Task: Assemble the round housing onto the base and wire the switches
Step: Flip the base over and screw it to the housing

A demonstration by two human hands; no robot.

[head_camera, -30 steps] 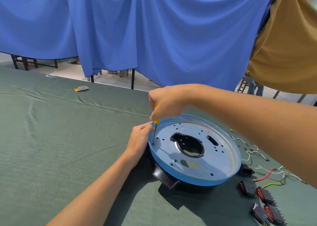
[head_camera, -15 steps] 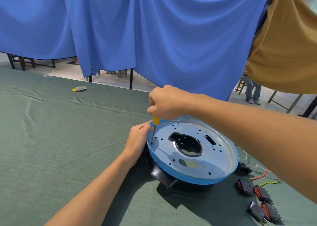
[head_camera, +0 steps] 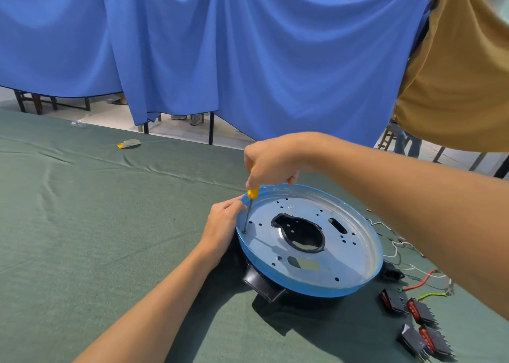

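1. Right hand: fist wrapped round the top of the screwdriver, knuckles up, forearm reaching in from the right.
2. Screwdriver: yellow handle showing just under the right hand, thin metal shaft running down from it, nearly upright. Its tip sits at a hole near the left edge of the plate.
3. Left hand: below and left of the right hand, lying against the housing's left rim. Fingertips are drawn together just beside the shaft; whether they pinch the shaft, the rim or nothing cannot be told.
4. Round housing: shallow metal dish with blue rim, perforated, with a large dark central opening. It lies directly under the right hand and touches the left hand.
5. Base: black, beneath the housing, a stubby handle jutting out below the left hand's wrist.
6. Switches: four black rockers with red faces, loose on the surface, well right of both hands, under the right forearm.
7. Wires: white, red and green-yellow leads, just beyond the switches.
8. Surface: covered with green cloth.
9. Blue curtain: hanging beyond the hands.
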